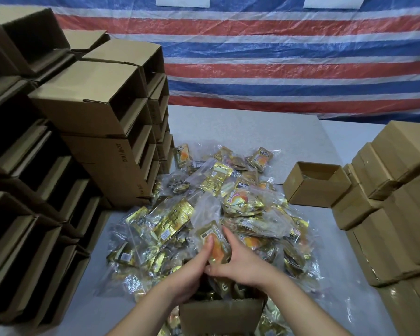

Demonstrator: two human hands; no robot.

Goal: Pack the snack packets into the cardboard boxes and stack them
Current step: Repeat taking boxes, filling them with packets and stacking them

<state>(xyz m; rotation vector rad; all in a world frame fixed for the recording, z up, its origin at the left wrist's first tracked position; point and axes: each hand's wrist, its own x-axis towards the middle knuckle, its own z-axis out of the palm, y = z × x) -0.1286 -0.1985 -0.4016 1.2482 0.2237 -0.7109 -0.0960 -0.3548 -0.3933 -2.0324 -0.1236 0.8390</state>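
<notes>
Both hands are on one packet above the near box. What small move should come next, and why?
Probably lower the snack packet into the open cardboard box: the left hand and right hand grip it just above the box's opening, with other packets seemingly already inside.

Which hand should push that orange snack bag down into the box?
Probably the right hand. Its fingers already lie along the snack packet, and it sits right over the open cardboard box. The left hand only props the packet's left edge, so it can keep steadying.
</notes>
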